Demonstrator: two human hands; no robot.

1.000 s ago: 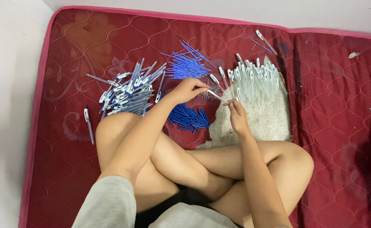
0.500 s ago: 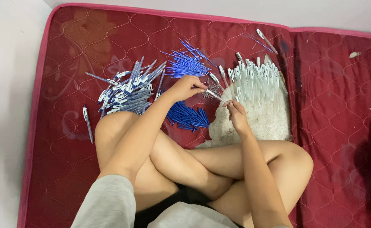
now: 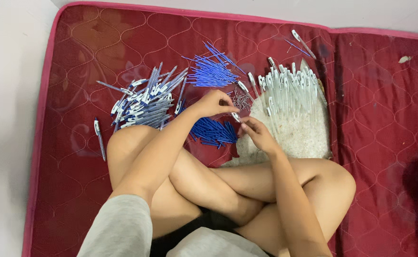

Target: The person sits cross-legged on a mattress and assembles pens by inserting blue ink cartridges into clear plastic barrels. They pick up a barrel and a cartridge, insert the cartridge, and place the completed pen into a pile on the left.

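1. Item in work: small pen part (image 3: 236, 115), whitish/clear, short, pinched between both hands just above the crossed legs; too small to tell more.
2. Left hand (image 3: 214, 103): forearm runs in from 7 o'clock across the knee, wrist bent, fingers curled narrow, tips closed on the pen part at its 4 o'clock side.
3. Right hand (image 3: 258, 133): forearm comes up from 5 o'clock, fingers bunched narrow, tips meeting the same part from 5 o'clock. Hands touch at the part.
4. Stock around the hands, ref. left hand:
   - pile of assembled pens (image 3: 147, 100), blue w/ white clips, at 9 o'clock, near.
   - fan of thin blue refills (image 3: 211, 72) at 12 o'clock, near.
   - heap of blue caps (image 3: 213, 132) at 6 o'clock, just beside the wrist.
   - small tangle of metal springs (image 3: 241, 100) at 3 o'clock, just beside.
   - row of clear barrels (image 3: 290, 90) on a white cloth (image 3: 304, 138), at 2–3 o'clock.
5. Single pen (image 3: 99, 138) lies apart at 8 o'clock.
6. All on red quilted mattress (image 3: 375, 95), pink edge. No packages or labels visible.
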